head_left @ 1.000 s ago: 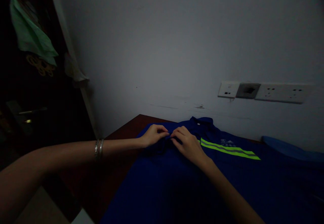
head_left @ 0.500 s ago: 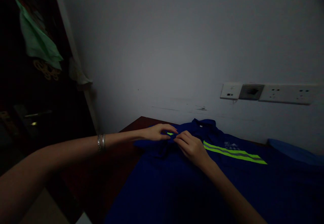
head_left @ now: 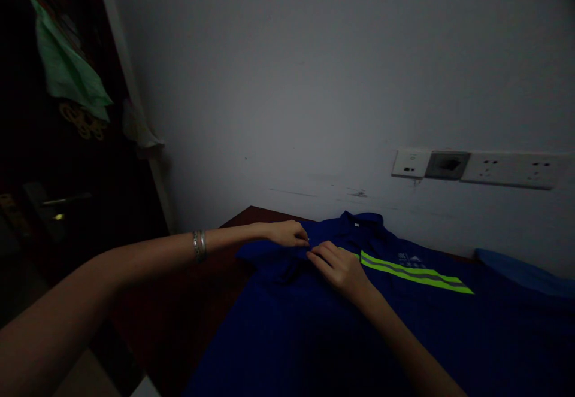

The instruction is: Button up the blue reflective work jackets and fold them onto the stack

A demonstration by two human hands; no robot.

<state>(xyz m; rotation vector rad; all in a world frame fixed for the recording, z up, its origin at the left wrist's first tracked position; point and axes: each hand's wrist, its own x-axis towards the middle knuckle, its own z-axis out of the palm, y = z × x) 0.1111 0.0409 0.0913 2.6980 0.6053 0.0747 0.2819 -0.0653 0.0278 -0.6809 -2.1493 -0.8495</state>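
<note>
A dark blue work shirt [head_left: 278, 325] with a collar and a yellow-green reflective stripe [head_left: 415, 272] lies spread on a dark red table. My left hand [head_left: 287, 233] is at the shirt's left part, its fingers closed together on the fabric. Close beside it, my right hand [head_left: 340, 268] pinches the same cloth with thumb and fingertips. Part of the stripe is covered by the right hand. The picture is dim, and the exact fold between the fingertips is hard to see.
Behind the table [head_left: 251, 212] stands a pale wall with a row of sockets [head_left: 489, 167] at the right. A lighter blue cloth [head_left: 516, 271] lies at the far right. On the left is a dark door with a lever handle [head_left: 67, 199] and a hanging green cloth [head_left: 67, 67].
My left hand has closed its spread fingers on the fabric and turned over slightly. The right hand stays almost where it was. More stripe shows beside the right hand.
</note>
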